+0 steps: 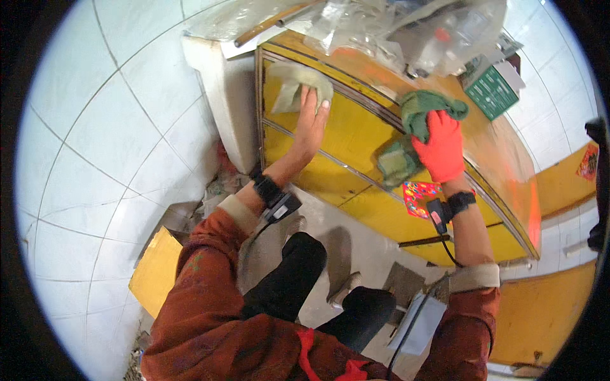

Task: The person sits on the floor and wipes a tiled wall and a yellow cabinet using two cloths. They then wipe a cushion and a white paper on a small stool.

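Note:
My left hand [310, 125] is bare and presses a pale, crumpled cloth [287, 90] to the upper left of the yellow cabinet front [350, 131]. Its fingers lie over the cloth and partly hide it. A red glove covers my right hand [442, 150], which grips a bunched green cloth [419, 107] at the cabinet's top front edge. Part of that cloth hangs down over the yellow panel. Just below the glove, a red patterned sticker or packet [418, 197] shows against the front, partly covered by my wrist.
Clear plastic bags with bottles [445, 40] and a green box [493, 93] sit on the wooden cabinet top [481, 135]. A brown stick [267, 26] lies at the back left. A white panel [214, 95] stands beside the cabinet. Cardboard [157, 271] leans by the tiled wall [119, 143].

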The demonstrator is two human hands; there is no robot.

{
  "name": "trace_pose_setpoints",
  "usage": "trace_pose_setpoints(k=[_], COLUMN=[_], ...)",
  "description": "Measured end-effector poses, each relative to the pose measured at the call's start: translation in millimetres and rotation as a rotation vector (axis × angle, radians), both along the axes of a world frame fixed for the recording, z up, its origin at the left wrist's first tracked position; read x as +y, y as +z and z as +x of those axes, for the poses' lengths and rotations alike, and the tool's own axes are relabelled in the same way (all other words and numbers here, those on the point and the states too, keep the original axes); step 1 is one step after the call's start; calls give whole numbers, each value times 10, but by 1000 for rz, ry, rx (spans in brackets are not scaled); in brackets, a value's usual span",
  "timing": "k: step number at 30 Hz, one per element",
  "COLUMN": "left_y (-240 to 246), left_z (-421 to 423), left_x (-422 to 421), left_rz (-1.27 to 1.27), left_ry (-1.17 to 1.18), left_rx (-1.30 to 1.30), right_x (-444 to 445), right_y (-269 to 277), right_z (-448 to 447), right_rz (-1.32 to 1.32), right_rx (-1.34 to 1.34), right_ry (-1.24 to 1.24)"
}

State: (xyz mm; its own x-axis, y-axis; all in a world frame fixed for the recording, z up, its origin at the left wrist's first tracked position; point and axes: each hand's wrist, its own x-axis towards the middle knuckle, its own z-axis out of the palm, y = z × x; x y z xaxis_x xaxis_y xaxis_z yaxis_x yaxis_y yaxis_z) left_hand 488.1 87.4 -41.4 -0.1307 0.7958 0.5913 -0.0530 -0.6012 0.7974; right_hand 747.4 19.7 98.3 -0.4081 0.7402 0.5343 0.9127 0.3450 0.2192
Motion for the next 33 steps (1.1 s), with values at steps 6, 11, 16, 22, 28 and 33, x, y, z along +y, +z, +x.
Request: trace_pose_setpoints(k=[6,11,16,22,28,33], left_y=[594,557,394,353,331,305], left_z=[-82,-116,-122,-110,-115,-121], left_x=[189,542,713,809,859,883], left_rz=[438,495,693,716,741,758], left_ry=[566,613,687,733,763,755], left_rx=[612,786,732,714,711,688], right_x=[-141,-89,123,602,918,930], right_y=[-571,-1032,-1190,-1459,-2068,-2505], right_z=[162,305,131,-387,-919,-971], right_rz=[-44,-135,-75,113,-163,-79], right_rx=[-247,-263,-463,-277,69,-112], right_ry=[203,235,129,403,478,481])
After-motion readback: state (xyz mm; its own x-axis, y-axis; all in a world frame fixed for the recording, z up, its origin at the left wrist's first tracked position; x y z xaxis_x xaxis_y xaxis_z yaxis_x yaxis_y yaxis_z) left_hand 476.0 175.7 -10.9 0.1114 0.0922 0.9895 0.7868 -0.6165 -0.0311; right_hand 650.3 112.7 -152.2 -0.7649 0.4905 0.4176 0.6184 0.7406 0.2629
